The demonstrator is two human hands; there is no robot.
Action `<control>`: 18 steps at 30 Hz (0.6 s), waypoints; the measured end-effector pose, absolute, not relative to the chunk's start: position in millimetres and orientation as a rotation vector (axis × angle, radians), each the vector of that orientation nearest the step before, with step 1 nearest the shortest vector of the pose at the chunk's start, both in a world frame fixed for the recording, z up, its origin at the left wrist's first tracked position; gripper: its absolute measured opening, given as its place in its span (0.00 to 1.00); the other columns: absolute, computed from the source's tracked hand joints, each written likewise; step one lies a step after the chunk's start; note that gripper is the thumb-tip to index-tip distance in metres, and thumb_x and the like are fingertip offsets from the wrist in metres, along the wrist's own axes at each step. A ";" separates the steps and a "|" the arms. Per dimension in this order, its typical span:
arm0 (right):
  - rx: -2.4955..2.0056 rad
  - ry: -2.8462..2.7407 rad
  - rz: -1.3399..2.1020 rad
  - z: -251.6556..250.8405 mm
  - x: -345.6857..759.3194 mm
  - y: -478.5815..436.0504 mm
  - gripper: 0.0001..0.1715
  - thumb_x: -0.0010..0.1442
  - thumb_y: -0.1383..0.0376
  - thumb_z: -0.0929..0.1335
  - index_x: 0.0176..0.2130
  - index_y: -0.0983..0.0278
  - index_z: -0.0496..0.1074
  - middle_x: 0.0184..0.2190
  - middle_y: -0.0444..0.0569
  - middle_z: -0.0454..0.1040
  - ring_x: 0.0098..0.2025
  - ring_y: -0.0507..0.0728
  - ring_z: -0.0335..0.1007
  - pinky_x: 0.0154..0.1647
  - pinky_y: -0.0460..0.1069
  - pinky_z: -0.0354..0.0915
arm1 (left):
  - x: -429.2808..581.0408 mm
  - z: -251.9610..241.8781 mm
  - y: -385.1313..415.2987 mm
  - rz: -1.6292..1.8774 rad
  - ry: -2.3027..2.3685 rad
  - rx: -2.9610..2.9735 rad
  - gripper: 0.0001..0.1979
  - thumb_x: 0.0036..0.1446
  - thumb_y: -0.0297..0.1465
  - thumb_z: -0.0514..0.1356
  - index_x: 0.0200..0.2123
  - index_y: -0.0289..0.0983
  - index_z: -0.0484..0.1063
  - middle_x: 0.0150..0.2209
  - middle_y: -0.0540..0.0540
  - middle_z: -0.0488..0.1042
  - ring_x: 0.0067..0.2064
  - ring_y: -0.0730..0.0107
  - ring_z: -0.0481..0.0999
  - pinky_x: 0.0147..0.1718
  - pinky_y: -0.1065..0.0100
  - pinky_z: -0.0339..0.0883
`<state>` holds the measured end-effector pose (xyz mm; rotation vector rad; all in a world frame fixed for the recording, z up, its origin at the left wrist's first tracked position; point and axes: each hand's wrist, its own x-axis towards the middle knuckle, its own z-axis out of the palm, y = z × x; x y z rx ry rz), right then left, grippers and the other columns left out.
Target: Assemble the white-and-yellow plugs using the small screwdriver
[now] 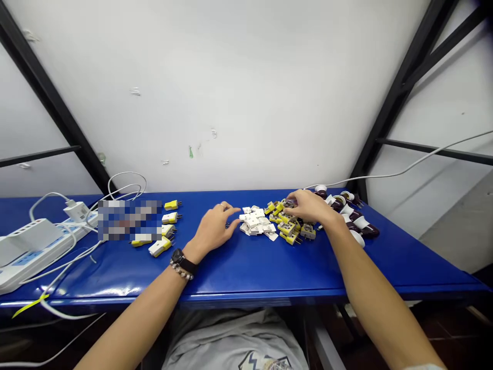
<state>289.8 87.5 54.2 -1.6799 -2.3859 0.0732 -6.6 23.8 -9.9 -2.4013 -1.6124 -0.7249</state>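
Observation:
My left hand (216,226) is at the left edge of a pile of small white plastic covers (254,221). Its thumb and forefinger are spread apart, the tips close to the covers. My right hand (310,206) reaches into a heap of yellow plug pieces with metal prongs (287,228), just right of the covers. Its thumb and forefinger curl round a small piece at the heap's back, too hidden to name. To the left of my left hand lie several yellow-and-white plugs (160,246), with a yellow one (171,205) farther back.
White and dark-purple bulb-like pieces (360,223) lie at the right of the blue table (246,277). A white power strip (50,252) with adapters and tangled white cables (73,257) occupies the left. A blurred patch (129,221) hides something there. A white wall (246,103) stands behind.

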 end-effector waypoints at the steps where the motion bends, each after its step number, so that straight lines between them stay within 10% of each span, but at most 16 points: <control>1: -1.661 -2.379 0.087 54.8 288.3 85.8 0.24 0.56 0.55 0.70 0.49 0.65 0.78 0.37 0.53 0.81 0.37 0.61 0.75 0.32 0.49 0.60 | -13.5 -6.8 25.2 -0.719 -1.649 -2.345 0.18 0.66 0.38 0.55 0.56 0.42 0.73 0.51 0.41 0.73 0.50 0.57 0.74 0.47 0.59 0.69; 9: -1.372 -2.219 0.123 62.0 277.8 74.0 0.17 0.66 0.58 0.64 0.45 0.62 0.79 0.42 0.52 0.82 0.43 0.60 0.76 0.41 0.50 0.65 | -123.4 2.7 33.9 -0.176 -2.247 -1.867 0.32 0.63 0.44 0.54 0.62 0.28 0.66 0.57 0.25 0.70 0.56 0.37 0.70 0.51 0.49 0.65; 18: -1.166 -2.016 0.051 58.4 268.0 75.9 0.17 0.66 0.56 0.65 0.40 0.64 0.80 0.37 0.51 0.79 0.32 0.56 0.71 0.36 0.51 0.65 | -174.3 10.2 33.7 -0.164 -2.325 -2.173 0.14 0.60 0.35 0.58 0.47 0.40 0.78 0.43 0.41 0.82 0.44 0.51 0.80 0.42 0.60 0.68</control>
